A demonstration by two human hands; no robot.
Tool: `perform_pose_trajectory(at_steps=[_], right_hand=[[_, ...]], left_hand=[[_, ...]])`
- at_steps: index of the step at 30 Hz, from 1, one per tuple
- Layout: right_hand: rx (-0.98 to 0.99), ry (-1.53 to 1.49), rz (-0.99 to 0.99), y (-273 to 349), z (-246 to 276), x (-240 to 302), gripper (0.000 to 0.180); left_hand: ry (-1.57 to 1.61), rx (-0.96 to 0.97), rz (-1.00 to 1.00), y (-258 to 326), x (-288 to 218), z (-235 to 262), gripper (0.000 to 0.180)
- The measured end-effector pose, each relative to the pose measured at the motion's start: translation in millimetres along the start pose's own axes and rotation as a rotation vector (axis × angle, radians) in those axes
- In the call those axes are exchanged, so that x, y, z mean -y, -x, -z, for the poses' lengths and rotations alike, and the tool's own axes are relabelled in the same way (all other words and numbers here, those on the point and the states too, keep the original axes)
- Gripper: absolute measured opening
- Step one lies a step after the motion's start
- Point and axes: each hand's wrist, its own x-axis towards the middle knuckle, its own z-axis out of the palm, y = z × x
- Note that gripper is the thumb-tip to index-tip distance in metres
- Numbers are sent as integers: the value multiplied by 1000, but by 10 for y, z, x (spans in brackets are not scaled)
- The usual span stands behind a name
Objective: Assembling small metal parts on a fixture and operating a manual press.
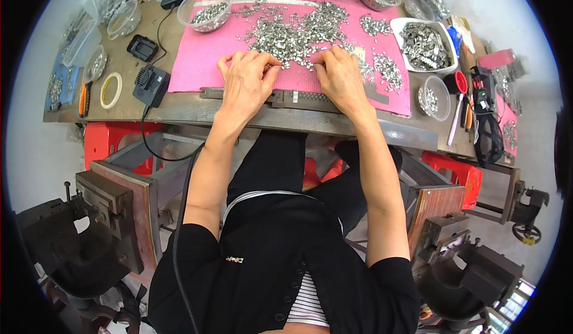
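A heap of small shiny metal parts [286,36] is spread over a pink mat [194,65] in front of me. My left hand [248,74] rests at the heap's near left edge, its thumb and forefinger pinched together among the loose parts. Across a short gap, my right hand [341,77] has its fingers curled and pressed together at the near right edge. Whatever lies between the fingertips of either hand is too small or hidden to make out. Just below the hands, a dark metal bar with a row of slots [310,96] lies along the table's near edge, partly behind my wrists.
Clear plastic tubs [206,25] of metal parts stand along the back. To the right are a white tray [439,65], a round tub [434,114] and a red-cupped tool [458,83]. At left lie a black charger [150,86] with its cable and a tape roll [111,90].
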Motion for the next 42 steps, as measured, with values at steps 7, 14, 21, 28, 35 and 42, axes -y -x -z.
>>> perform_pose_trajectory(at_steps=[7,14,21,28,35,42], right_hand=[[107,-269,-59,263,261,307,10],[23,-158,92,406,220,429,16],[32,-227,71,342,244,394,13],[-28,-107,-101,89,-20,207,7],[50,-41,-95,21,-66,185,7],[43,-9,-66,48,-50,140,9]], left_hand=[[-64,-23,-31,8,44,-75,10],[-82,15,16,-34,6,-109,10],[40,76,42,-26,46,-48,9],[142,63,98,-13,56,-64,8],[-32,18,6,2,4,-70,8],[-5,85,-14,-30,-28,-58,9]])
